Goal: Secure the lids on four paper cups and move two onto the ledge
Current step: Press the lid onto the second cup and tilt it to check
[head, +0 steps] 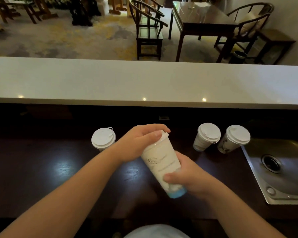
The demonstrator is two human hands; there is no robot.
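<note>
A tall white paper cup (159,162) with a blue base is lifted off the dark counter (58,169) and tilted away from me. My right hand (187,176) grips its lower body. My left hand (139,143) curls over the white lid (163,137) at its top, hiding most of it. Three more lidded cups stand on the counter: one (103,139) to the left, two (207,135) (235,138) to the right. The pale ledge (144,79) runs across behind them with nothing on it.
A steel sink (282,170) with a drain is set into the counter at the right, close to the rightmost cup. Beyond the ledge lie a carpeted room, wooden chairs (148,28) and a dark table (201,18).
</note>
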